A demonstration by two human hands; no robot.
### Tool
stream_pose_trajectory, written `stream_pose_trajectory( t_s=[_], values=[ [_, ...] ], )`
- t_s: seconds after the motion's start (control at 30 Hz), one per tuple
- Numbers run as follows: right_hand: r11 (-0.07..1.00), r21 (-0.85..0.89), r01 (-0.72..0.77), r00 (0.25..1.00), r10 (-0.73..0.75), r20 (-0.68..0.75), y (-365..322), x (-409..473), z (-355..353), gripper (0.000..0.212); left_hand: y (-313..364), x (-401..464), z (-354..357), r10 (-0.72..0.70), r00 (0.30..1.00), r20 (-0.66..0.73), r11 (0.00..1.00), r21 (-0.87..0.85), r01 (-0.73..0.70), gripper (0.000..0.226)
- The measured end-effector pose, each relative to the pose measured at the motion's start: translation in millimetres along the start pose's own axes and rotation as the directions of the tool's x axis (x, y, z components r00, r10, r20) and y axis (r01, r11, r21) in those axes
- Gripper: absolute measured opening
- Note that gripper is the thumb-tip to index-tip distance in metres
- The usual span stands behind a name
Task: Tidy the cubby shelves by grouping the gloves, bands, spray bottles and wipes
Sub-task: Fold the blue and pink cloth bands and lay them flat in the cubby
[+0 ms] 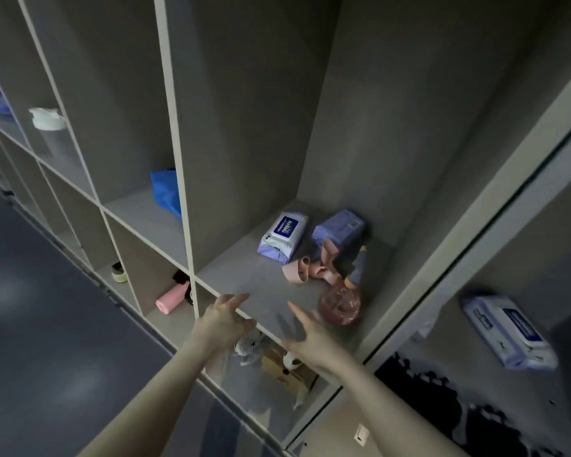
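Wipes packs (282, 237): three. Pink bands (310, 270): one bunch. Spray bottle (342, 300): one.

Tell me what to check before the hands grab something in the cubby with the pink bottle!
1. Left hand free: ok, fingers straight, holding nothing.
2. Right hand free: ok, open at the shelf edge.
3. Pink spray bottle reachable: ok, lying on its side nearest the hands.
4. Pink bands loose: cannot tell, they touch the bottle's nozzle.
5. Two wipes packs together: ok, side by side at the back.
6. Gloves in this cubby: cannot tell.
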State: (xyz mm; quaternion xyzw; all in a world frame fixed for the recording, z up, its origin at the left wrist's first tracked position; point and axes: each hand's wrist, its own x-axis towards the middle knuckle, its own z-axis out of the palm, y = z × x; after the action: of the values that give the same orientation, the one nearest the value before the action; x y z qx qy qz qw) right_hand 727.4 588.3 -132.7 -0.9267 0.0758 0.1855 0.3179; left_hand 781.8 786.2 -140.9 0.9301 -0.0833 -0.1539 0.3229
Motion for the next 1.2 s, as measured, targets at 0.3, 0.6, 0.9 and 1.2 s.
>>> stream_pose_trajectory(
  t_s=[0.3, 0.6, 0.9, 1.2],
  values=[
    [0.903, -0.395, -0.167, 0.975, 0.210, 0.067, 21, 52, 43, 0.070, -16, 94, -6, 0.059, 0.939, 0.340, 0.843, 0.487, -0.229, 0.080],
    [0.829, -0.516, -0.218, 0.961, 0.274, 0.034, 4, 66, 40, 0.060, 45, 161, 7, 0.336, 0.793, 0.507, 0.756, 0.357, -0.549, 0.068],
    [0.855, -0.436, -0.280, 0.945, 0.325, 0.032, 13, 61, 50, 0.053, 58, 180, 43, 0.392, 0.658, 0.643, 0.463, 0.480, -0.745, 0.047],
    [0.877, -0.371, -0.305, 0.939, 0.342, 0.037, 13, 64, 49, 0.054, 43, 190, 69, 0.410, 0.842, 0.350, 0.669, 0.512, -0.538, 0.096]
  ],
)
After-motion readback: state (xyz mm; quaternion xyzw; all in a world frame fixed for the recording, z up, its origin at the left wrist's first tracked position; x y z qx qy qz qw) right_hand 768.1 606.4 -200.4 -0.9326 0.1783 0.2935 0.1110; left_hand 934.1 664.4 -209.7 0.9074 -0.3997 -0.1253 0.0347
